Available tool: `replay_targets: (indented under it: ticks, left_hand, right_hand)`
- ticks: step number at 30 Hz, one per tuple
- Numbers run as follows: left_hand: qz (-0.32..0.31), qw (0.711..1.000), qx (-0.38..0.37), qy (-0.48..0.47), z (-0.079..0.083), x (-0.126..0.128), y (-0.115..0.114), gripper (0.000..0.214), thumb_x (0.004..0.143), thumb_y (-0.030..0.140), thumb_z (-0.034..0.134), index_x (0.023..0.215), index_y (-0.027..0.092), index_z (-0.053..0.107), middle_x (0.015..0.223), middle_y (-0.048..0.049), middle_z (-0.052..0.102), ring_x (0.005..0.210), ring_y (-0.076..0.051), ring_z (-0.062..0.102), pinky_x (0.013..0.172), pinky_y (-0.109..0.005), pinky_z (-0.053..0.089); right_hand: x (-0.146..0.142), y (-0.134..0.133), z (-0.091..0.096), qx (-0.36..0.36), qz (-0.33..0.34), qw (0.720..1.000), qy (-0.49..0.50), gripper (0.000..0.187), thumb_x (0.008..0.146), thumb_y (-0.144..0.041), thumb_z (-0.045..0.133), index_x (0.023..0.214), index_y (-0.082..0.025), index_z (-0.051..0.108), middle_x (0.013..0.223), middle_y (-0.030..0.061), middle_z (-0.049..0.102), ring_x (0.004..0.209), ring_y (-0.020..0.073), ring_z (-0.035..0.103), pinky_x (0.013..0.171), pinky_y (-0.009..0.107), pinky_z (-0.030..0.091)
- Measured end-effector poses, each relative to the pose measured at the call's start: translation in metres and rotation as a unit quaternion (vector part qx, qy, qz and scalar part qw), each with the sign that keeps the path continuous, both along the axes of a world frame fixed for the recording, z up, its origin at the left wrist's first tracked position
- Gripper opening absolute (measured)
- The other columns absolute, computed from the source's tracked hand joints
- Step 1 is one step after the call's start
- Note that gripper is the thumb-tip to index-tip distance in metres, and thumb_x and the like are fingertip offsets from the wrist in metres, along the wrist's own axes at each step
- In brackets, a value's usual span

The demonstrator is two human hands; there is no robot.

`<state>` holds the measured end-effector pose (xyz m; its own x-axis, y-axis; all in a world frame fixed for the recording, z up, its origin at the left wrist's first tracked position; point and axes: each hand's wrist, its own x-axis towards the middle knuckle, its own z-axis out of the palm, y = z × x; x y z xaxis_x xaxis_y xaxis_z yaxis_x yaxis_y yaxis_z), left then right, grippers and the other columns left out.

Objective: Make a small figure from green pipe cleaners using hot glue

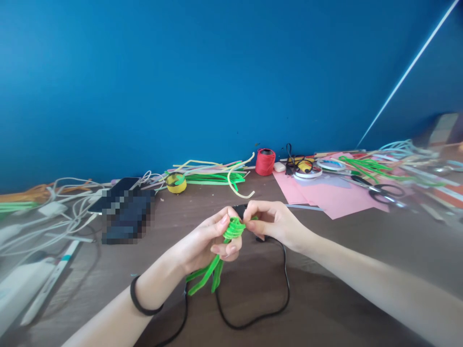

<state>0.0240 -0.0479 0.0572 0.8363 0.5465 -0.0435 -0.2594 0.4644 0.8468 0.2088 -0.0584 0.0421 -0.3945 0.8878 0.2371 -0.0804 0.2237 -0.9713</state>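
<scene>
My left hand (213,236) is closed round a bundle of green pipe cleaners (236,227), coiled into a knob at the top. Several loose green ends hang below the palm. Close against the knob, my right hand (271,221) pinches with thumb and forefinger. A bit of green shows between its fingers, seemingly an end of a pipe cleaner. Behind the hands lies a black object (240,210), mostly hidden. A black cable (285,274) loops across the table under both hands.
Left are phones (126,212), white cables (68,207) and a white pen (52,279). At the back stand a yellow tape roll (176,183), more pipe cleaners (213,177) and a red thread spool (265,162). Pink paper (343,195) and scissors (383,193) lie right; a blue wall (217,86) rises behind.
</scene>
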Motion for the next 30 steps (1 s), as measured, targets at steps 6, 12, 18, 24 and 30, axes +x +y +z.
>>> replay_targets:
  ticks: [6, 12, 18, 24, 30]
  left_hand:
    - [-0.019, 1.000, -0.007, 0.002, -0.002, -0.001, 0.002, 0.020, 0.081, 0.036, 0.055, 0.079, 0.020, 0.045, 0.051, 0.0040, 0.051, 0.036, -0.002, 0.021, 0.044, -0.019, 0.022]
    - [-0.058, 0.998, -0.033, -0.012, -0.006, 0.001, 0.001, 0.023, 0.080, 0.039, 0.056, 0.077, 0.019, 0.046, 0.048, 0.0044, 0.051, 0.033, -0.002, 0.019, 0.040, -0.019, 0.020]
    - [-0.083, 0.996, -0.038, 0.003, -0.007, 0.000, 0.002, 0.027, 0.079, 0.046, 0.054, 0.079, 0.019, 0.049, 0.045, 0.0046, 0.052, 0.030, -0.002, 0.018, 0.038, -0.019, 0.017]
    - [-0.088, 0.995, -0.038, 0.020, -0.008, 0.000, 0.002, 0.030, 0.079, 0.047, 0.054, 0.076, 0.019, 0.045, 0.046, 0.0028, 0.055, 0.029, -0.002, 0.020, 0.037, -0.018, 0.019]
    - [-0.108, 0.993, -0.046, 0.031, -0.011, -0.001, 0.002, 0.027, 0.080, 0.045, 0.054, 0.080, 0.020, 0.043, 0.050, 0.0009, 0.060, 0.030, -0.002, 0.019, 0.036, -0.017, 0.018]
  right_hand:
    - [-0.001, 0.000, 0.000, -0.007, 0.001, 1.000, 0.003, 0.024, 0.071, -0.037, 0.068, 0.072, -0.015, 0.058, 0.059, -0.0034, 0.049, 0.047, 0.0054, 0.040, 0.043, 0.020, 0.032]
    - [-0.006, -0.003, 0.003, -0.015, 0.036, 0.998, 0.053, 0.023, 0.068, -0.031, 0.072, 0.068, -0.015, 0.055, 0.063, -0.0029, 0.051, 0.049, 0.0045, 0.040, 0.043, 0.018, 0.032]
    - [-0.003, -0.006, 0.008, 0.018, 0.064, 0.998, 0.021, 0.021, 0.075, -0.033, 0.066, 0.067, -0.015, 0.057, 0.064, -0.0021, 0.050, 0.052, 0.0057, 0.042, 0.046, 0.020, 0.034]
    - [0.001, -0.006, 0.014, 0.022, 0.063, 0.998, -0.021, 0.016, 0.074, -0.027, 0.066, 0.066, -0.015, 0.058, 0.067, -0.0017, 0.052, 0.060, 0.0078, 0.047, 0.057, 0.022, 0.039]
    - [0.003, -0.007, 0.020, -0.014, 0.060, 0.995, -0.078, 0.020, 0.071, -0.030, 0.069, 0.065, -0.015, 0.057, 0.065, -0.0020, 0.053, 0.061, 0.0085, 0.047, 0.058, 0.023, 0.038]
